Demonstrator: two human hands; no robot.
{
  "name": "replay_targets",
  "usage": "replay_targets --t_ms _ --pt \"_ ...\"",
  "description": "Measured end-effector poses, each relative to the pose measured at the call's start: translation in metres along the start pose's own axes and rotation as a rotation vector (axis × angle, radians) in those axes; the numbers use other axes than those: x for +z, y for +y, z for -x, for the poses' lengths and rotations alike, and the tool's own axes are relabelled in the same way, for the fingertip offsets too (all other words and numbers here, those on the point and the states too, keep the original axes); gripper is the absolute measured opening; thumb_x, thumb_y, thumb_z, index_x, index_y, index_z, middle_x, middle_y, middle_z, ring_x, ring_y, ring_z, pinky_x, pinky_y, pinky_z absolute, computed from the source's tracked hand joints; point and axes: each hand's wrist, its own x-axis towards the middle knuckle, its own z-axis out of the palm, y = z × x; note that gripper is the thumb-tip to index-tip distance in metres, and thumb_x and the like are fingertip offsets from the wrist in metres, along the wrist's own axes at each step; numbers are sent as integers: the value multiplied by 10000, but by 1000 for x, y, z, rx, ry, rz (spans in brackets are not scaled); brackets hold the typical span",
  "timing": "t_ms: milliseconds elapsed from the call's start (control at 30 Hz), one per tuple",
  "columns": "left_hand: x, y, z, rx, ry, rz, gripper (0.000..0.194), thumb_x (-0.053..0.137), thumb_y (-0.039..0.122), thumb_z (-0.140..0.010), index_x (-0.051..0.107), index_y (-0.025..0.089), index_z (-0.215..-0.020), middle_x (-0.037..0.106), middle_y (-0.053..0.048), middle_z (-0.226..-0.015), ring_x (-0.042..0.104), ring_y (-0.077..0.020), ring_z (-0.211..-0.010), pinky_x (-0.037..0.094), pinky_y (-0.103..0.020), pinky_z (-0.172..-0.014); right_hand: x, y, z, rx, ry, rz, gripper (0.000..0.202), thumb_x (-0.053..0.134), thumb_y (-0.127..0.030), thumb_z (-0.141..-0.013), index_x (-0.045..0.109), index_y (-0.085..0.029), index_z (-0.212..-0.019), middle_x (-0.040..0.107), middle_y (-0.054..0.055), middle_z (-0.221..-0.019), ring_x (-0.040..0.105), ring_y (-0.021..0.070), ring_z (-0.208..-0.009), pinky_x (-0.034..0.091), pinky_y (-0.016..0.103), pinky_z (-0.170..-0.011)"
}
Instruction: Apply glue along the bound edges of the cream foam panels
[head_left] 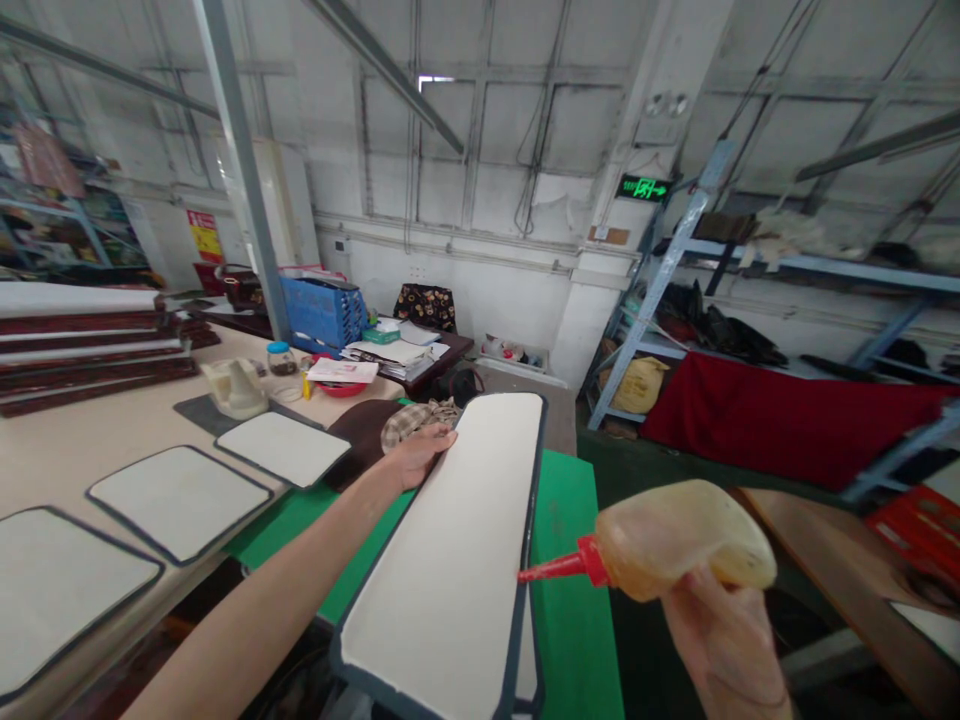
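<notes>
A long cream panel with a dark blue-grey edge (450, 540) lies over the green board (574, 560), and part of a similar piece shows beneath it. My left hand (422, 455) grips the panel's far left edge, thumb on top. In my right hand (724, 625) is a squeeze bottle (675, 535) of yellowish liquid, tilted on its side. Its red nozzle points left, and the tip meets the panel's right dark border. Smaller cream panels with dark edges (180, 500) are spread on the table to the left.
The beige table (45, 450) carries a stack of boards (90, 345), a cream container (234, 385), a blue-lidded jar (281, 358) and a red dish (341, 388). A blue basket (319, 310) stands behind. Blue shelving (660, 290) and a red cloth (780, 420) are at the right.
</notes>
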Motion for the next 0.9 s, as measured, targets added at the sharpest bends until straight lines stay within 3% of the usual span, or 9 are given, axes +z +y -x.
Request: replay_targets --t_ms 400,533,900 --pt "5 5 -10 18 53 12 182 697 106 -727 550 145 -827 675 -34 -707 650 -168 -596 533 -310 -631 -14 -2 4 11 -61 58 318 856 -350 -530 696 -209 -766 676 55 -665 635 183 -579 544 257 -543" --pt "0 4 -15 26 80 25 166 694 95 -727 581 134 -842 678 -34 -687 662 -178 -638 538 -302 -636 -17 -4 5 29 -54 74 305 850 -357 -547 680 -189 -737 668 74 -642 624 187 -560 537 267 -532" --pt "-21 3 -22 121 167 107 173 677 56 -706 581 153 -811 649 19 -590 618 -134 -505 528 -253 -549 -18 -2 6 2 -33 81 287 850 -331 -553 688 -190 -743 670 64 -658 624 160 -579 533 227 -569"
